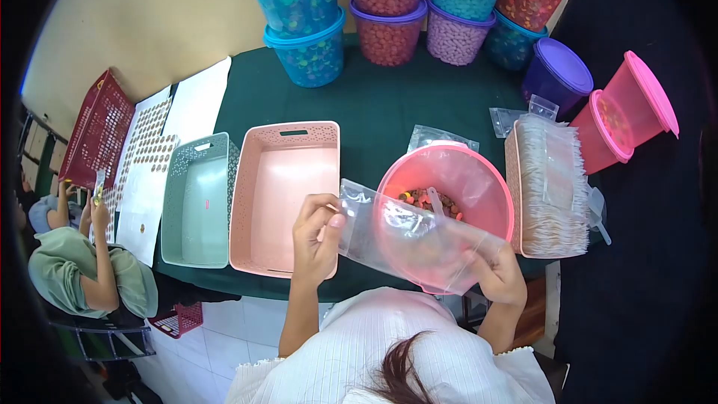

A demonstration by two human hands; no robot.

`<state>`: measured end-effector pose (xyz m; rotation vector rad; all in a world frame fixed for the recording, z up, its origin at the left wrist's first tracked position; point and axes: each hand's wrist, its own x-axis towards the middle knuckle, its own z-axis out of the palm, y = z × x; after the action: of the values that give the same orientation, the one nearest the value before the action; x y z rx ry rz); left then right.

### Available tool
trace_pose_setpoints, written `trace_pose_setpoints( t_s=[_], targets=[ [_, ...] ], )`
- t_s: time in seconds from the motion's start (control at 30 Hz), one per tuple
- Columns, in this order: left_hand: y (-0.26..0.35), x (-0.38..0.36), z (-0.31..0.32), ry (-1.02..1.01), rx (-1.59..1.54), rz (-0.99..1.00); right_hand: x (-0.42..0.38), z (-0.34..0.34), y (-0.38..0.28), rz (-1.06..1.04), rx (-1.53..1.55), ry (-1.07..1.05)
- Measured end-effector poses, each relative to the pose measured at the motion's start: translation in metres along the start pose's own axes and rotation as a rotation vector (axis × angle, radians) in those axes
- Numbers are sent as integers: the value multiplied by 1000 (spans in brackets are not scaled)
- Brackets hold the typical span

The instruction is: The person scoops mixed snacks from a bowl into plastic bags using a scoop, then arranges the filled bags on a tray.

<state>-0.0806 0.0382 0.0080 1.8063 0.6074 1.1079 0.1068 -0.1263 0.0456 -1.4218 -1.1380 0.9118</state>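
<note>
1. Nearest to us are our own white ribbed top and a lock of dark hair, at the counter's near edge.
2. The counter [389, 116] wears a dark green cloth and stands against a plain beige wall; white floor tiles show below its near edge.
3. Along the far edge stand stacked plastic tubs [303, 19] with blue, purple and pink lids, translucent and filled with small coloured pieces.
4. Near the right edge we see a purple-lidded tub [557, 71] and two pink tubs lying tilted [632, 108].
5. A pink basket [284, 194] with perforated walls sits at the near edge, a grey-green basket [198, 202] just beside it towards the left.
6. A round pink bucket [456, 179], glossy, holds mixed small pieces and a scoop; beside it a tray of stacked clear bags [550, 187].
7. Our left hand [315, 236] pinches one end of a clear plastic zip bag [407, 236], thumb on top, fingers curled behind.
8. Our right hand [495, 269] grips the bag's other end from below; the bag is stretched flat, in front of the bucket, above the near edge.
9. At the left end a seated person in green [82, 269] holds something small beside a red basket [97, 131] and white sheets.
</note>
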Motion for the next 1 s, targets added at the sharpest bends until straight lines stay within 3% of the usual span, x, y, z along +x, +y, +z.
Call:
trace_pose_setpoints(
  t_s=[0.17,0.33,0.4,0.43,0.5,0.53,0.63,0.67,0.7,0.77,0.83,0.9,1.0],
  targets=[
    [5,-5,-3,220,-74,114,2,2,9,22,77,46],
    [-4,-21,-14,276,-324,81,5,13,6,-182,289,94],
    [-3,-22,-25,43,-245,112,5,8,7,-165,370,45],
    [1,-21,-28,44,-246,110,6,6,8,-147,448,-5],
    [13,-17,-33,35,77,108,9,7,9,-176,403,-9],
    [20,-14,-28,230,160,162,10,9,5,-169,332,20],
    [48,-22,-24,373,176,284,6,14,0,-36,182,43],
    [58,-28,-28,209,268,321,6,19,1,-119,161,69],
    [60,-28,-26,218,270,318,8,24,1,-205,140,91],
    [63,-23,-17,-81,410,541,7,32,-3,-254,147,132],
    [50,-25,-9,28,379,468,5,37,-5,-370,101,264],
    [36,-22,-6,453,234,223,1,35,2,-399,130,273],
    [24,-15,-15,407,65,85,-2,33,3,-370,144,339]
  ],
)
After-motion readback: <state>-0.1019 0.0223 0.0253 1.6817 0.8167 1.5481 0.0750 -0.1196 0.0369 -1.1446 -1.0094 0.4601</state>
